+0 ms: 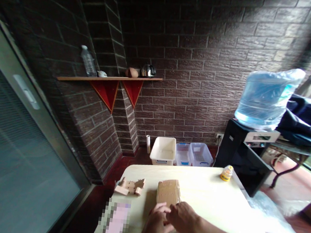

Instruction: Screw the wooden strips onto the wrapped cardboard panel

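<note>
A brown cardboard box (168,191), its surface slightly shiny as if taped, lies on the pale table in front of me. My left hand (156,221) is closed on the near end of the box, its fingers bent over the top. Right beside it, my right hand (183,217) is closed with bent fingers, touching my left hand and the box's near right edge. Whatever is pinched between the right fingers is hidden. Both hands cover the near part of the box.
Light wooden pieces (130,187) lie at the table's (200,189) left edge, near a pixelated pink item (117,220). A small yellow-and-clear container (227,173) stands at the far right corner. Beyond are a cream bin (163,151), clear bins (201,155) and a water dispenser (241,148).
</note>
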A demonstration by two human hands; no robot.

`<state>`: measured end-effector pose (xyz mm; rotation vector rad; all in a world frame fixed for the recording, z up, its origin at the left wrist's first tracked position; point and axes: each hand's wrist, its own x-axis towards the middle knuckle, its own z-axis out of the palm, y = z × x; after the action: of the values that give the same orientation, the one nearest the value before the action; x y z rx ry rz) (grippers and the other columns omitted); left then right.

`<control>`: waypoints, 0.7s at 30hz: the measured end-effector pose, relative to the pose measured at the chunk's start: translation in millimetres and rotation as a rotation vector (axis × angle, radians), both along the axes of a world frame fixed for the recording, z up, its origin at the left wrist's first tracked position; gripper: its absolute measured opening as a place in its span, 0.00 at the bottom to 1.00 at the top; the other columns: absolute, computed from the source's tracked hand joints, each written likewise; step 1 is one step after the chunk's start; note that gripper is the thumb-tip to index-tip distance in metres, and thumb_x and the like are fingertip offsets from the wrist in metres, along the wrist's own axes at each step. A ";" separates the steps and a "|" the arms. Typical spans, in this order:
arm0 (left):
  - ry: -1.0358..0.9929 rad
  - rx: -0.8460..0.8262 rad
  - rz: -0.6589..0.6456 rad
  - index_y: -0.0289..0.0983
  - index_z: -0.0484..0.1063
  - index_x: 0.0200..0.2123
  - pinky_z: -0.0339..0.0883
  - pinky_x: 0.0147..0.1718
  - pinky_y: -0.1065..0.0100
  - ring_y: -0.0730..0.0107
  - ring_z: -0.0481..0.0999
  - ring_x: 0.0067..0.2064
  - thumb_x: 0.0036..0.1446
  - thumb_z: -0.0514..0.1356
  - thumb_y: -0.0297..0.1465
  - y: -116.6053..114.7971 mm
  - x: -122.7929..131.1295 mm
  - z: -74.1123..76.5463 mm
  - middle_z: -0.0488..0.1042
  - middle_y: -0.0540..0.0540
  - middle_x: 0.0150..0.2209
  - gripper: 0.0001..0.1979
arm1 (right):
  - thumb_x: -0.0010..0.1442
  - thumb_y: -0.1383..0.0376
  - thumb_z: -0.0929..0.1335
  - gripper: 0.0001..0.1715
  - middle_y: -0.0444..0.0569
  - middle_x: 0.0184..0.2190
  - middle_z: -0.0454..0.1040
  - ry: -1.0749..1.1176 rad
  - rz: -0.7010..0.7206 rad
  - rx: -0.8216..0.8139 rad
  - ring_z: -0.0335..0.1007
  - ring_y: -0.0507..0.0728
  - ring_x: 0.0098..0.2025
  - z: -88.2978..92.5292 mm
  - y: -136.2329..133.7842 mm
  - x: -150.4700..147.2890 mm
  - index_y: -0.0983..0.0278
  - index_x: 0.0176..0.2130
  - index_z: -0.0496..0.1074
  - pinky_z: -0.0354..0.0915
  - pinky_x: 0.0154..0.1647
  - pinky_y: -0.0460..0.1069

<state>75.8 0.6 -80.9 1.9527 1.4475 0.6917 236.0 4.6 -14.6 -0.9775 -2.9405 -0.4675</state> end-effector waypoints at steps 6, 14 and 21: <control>0.091 0.054 -0.054 0.42 0.81 0.31 0.61 0.64 0.51 0.51 0.71 0.61 0.58 0.66 0.38 -0.9 1.7 0.8 0.83 0.46 0.44 0.08 | 0.55 0.73 0.72 0.07 0.48 0.28 0.78 -0.046 0.038 -0.025 0.74 0.59 0.26 -0.9 1.6 3.5 0.62 0.34 0.74 0.61 0.23 0.53; 0.085 0.013 -0.043 0.42 0.81 0.28 0.61 0.63 0.52 0.50 0.69 0.62 0.52 0.69 0.33 -0.1 3.9 0.6 0.83 0.47 0.46 0.02 | 0.56 0.70 0.72 0.04 0.53 0.27 0.79 -0.020 0.017 -0.080 0.75 0.61 0.27 -12.1 12.7 3.7 0.65 0.36 0.74 0.59 0.20 0.52; 0.131 0.026 -0.071 0.43 0.82 0.32 0.60 0.64 0.51 0.51 0.70 0.61 0.56 0.65 0.34 -0.3 5.3 5.8 0.83 0.45 0.42 0.04 | 0.54 0.71 0.72 0.07 0.53 0.27 0.79 0.023 0.047 -0.088 0.75 0.62 0.25 -16.3 13.7 5.5 0.66 0.36 0.75 0.60 0.18 0.53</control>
<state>81.1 0.2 -75.1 2.0927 1.4444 0.5623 241.6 18.4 -30.9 -0.9122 -2.9784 -0.3264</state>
